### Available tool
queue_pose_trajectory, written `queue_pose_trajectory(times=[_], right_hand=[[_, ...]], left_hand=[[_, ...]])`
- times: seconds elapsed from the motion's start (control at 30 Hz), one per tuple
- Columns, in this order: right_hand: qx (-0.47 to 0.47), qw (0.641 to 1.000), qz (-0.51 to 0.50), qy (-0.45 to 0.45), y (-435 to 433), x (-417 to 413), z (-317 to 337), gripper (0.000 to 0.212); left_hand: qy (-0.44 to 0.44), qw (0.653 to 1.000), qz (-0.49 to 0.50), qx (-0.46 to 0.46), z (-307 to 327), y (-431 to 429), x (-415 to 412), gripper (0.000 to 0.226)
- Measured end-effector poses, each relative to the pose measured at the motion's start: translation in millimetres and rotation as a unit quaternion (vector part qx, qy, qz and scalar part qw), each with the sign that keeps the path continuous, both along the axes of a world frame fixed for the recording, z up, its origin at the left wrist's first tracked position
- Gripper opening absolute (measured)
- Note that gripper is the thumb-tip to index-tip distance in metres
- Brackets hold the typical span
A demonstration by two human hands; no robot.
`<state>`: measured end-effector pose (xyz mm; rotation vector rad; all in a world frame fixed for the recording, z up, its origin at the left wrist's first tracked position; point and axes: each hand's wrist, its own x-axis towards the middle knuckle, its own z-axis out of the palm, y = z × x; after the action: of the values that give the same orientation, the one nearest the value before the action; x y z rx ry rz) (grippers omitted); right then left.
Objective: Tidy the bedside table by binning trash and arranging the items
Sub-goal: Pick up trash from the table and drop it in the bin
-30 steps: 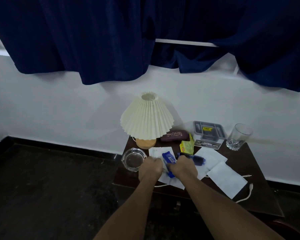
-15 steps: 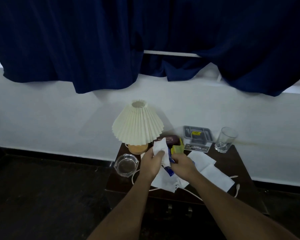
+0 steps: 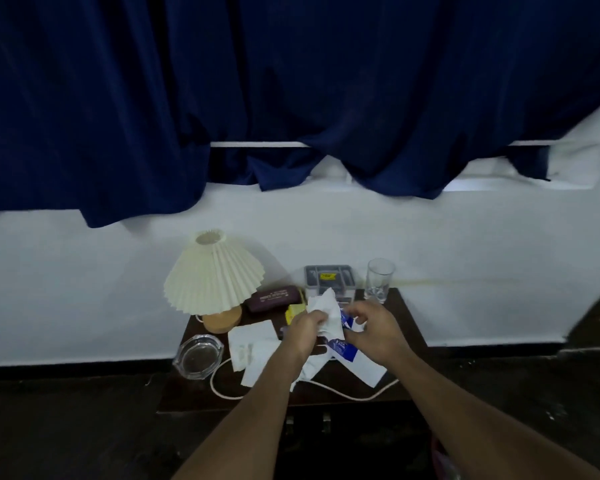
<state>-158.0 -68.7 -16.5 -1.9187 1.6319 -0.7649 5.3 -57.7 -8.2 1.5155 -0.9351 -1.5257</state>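
Observation:
On the dark wooden bedside table [image 3: 406, 318], my left hand [image 3: 303, 329] grips a crumpled white tissue [image 3: 327, 311], held up just above the surface. Close on its right, my right hand [image 3: 376, 332] has curled fingers and pinches a blue wrapper [image 3: 343, 348] that hangs between both hands. Flat white tissues [image 3: 253, 342] lie under my left forearm, and another white sheet [image 3: 371, 368] lies below my right hand. A white cable [image 3: 326, 386] loops along the front of the table.
A pleated cream lamp [image 3: 215, 271] stands at the back left with a glass ashtray [image 3: 198, 355] in front of it. A maroon glasses case [image 3: 274, 298], a yellow packet [image 3: 297, 311], a grey box [image 3: 328, 278] and a drinking glass [image 3: 380, 279] line the wall side.
My left hand has lifted the tissue off the table and bunched it. Both hands have shifted right toward the grey box, the right one keeping the blue wrapper.

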Motion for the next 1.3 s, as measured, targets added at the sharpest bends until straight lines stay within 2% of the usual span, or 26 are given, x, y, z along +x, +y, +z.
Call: queue_pose_trajectory(times=[0.07,0.17,0.3,0.4,0.5,0.6,0.73,0.9,1.1,1.2,1.3], right_hand=[[0.003,0.999,-0.019,0.035,6,-27,0,0.018],[0.016,0.997,-0.070,0.034,17,-70,-5,0.021],[0.091,0.977,-0.188,0.041,37,-140,-23,0.036],[0.151,0.948,-0.274,0.048,58,-195,-48,0.029],[0.218,0.911,-0.348,0.036,82,-237,-75,0.021],[0.263,0.882,-0.390,0.029,101,-263,-97,0.025],[0.304,0.863,-0.404,0.025,111,-283,-116,0.031],[0.331,0.843,-0.423,0.021,113,-289,-130,0.046],[0.343,0.826,-0.447,0.023,116,-287,-140,0.062],[0.330,0.825,-0.458,0.020,113,-283,-140,0.069],[0.316,0.832,-0.456,0.018,111,-276,-135,0.065]], left_hand=[[-0.003,1.000,-0.023,0.009,0,0,-27,0.030],[-0.047,0.998,-0.044,0.000,-3,1,-71,0.024],[-0.208,0.974,-0.079,-0.037,-20,10,-131,0.037],[-0.310,0.941,-0.125,-0.054,-31,24,-173,0.040],[-0.335,0.925,-0.175,-0.046,-46,40,-214,0.041],[-0.357,0.909,-0.213,-0.026,-62,52,-250,0.042],[-0.375,0.893,-0.250,-0.005,-81,57,-285,0.041],[-0.388,0.878,-0.281,0.006,-100,50,-314,0.051],[-0.380,0.881,-0.280,-0.011,-106,48,-308,0.043],[-0.357,0.897,-0.257,-0.033,-104,45,-295,0.040],[-0.337,0.909,-0.241,-0.047,-94,43,-278,0.036]])
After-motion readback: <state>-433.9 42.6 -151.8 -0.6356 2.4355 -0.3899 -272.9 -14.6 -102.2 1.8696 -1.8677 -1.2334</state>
